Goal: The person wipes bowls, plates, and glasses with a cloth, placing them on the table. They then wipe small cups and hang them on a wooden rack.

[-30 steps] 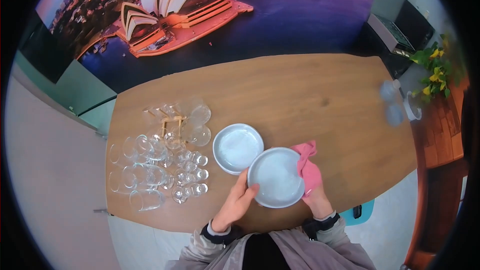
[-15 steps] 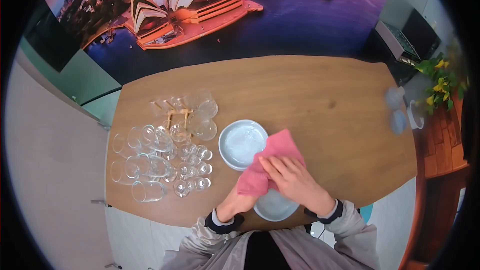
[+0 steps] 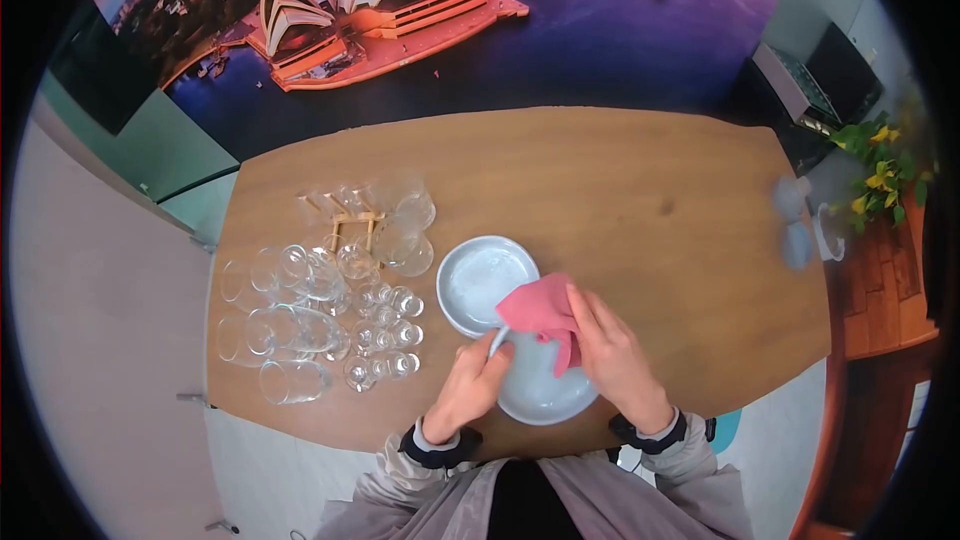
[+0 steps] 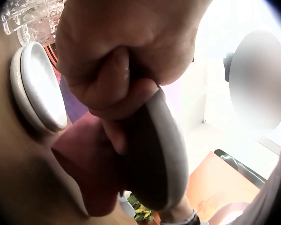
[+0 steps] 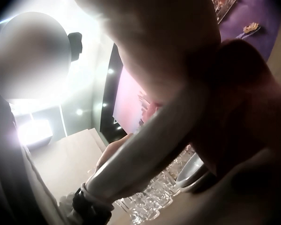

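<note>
A pale grey-blue shallow dish (image 3: 545,392) is held up over the near side of the table, its inside facing up in the head view. My left hand (image 3: 468,387) grips it by the left rim, thumb on top and fingers curled beneath. A pink cloth (image 3: 540,306) drapes over its far rim. My right hand (image 3: 622,368) holds this cloth against the right far edge, fingers long along it. Just beyond lies a similar dish (image 3: 487,282), which the left wrist view shows as a stack of two dishes (image 4: 43,89).
Several clear glasses (image 3: 290,330) cover the table's left part, some lying on their sides. Behind them stands a small wooden rack (image 3: 355,230). Clear containers (image 3: 793,225) sit at the right edge, near a plant with yellow flowers (image 3: 880,175).
The right hand with the cloth goes from the dish's right rim across to its left edge over the left hand, then back to the far right rim. The left hand keeps hold of the dish.
</note>
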Motion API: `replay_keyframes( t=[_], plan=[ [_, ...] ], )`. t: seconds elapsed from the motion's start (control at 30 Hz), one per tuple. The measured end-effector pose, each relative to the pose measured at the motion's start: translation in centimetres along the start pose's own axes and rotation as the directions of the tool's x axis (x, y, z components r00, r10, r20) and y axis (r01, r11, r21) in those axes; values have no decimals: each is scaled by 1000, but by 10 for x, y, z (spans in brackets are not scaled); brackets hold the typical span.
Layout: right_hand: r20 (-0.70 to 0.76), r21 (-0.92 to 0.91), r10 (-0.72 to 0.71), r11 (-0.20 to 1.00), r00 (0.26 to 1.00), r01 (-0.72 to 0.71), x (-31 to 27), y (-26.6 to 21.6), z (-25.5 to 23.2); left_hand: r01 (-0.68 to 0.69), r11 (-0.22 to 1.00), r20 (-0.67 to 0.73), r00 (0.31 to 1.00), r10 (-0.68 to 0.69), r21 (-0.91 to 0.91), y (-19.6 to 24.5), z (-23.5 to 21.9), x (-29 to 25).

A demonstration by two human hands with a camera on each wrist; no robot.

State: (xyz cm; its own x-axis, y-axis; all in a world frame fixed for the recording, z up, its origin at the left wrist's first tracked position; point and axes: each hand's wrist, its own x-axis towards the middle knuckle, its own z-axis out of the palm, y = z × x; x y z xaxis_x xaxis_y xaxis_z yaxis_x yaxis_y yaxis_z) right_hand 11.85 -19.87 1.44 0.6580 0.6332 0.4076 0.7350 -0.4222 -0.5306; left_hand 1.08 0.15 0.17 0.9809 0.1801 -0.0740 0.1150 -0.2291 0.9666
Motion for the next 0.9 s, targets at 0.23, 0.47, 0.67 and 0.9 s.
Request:
replay_keyframes(
  t=[0.23,0.47,0.67,0.9],
  plan=[
    [51,-208,96,975,994,-84,-31,-42,12,25,994,-309,951,8,103,15,8,3],
    [-161,118,150,984,975,-132,-7,-17,33,115,993,-125,986,-111,23,10,21,-3],
    [54,460,86,882,995,-101,-4,-44,42,62,997,-261,964,-46,54,4,11,3],
    [124,-33,48,998,991,-45,-31,-17,11,95,989,-328,943,-53,112,8,-2,-9]
  ],
)
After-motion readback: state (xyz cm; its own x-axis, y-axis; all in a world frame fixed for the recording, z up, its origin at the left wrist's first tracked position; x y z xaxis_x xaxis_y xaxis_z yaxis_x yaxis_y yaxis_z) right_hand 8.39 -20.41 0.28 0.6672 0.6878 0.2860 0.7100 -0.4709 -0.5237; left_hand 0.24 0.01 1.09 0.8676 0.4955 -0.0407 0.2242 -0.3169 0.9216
